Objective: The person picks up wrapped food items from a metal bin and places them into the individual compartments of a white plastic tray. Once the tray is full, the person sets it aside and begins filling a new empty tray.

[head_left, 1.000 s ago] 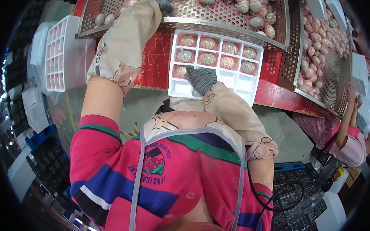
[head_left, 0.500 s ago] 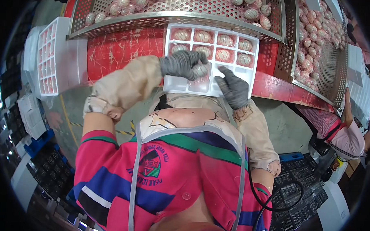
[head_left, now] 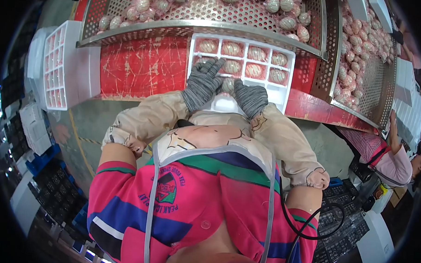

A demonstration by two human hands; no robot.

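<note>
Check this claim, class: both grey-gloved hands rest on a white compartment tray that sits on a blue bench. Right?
No. The head view shows the bench is red, not blue. The left hand and right hand, both grey-gloved, do rest on the white compartment tray.

Left hand [head_left: 202,85] and right hand [head_left: 251,98] in grey striped knit, white tray [head_left: 280,93], pink-and-cream pieces [head_left: 232,49], red bench [head_left: 143,66], silver perforated trough [head_left: 130,27], beige sleeves [head_left: 150,118], magenta shirt [head_left: 189,209] striped blue and green.

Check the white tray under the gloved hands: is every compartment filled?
No, in the white tray the upper rows hold round wrapped items, but compartments in the near row beside the right hand are bare.
</note>
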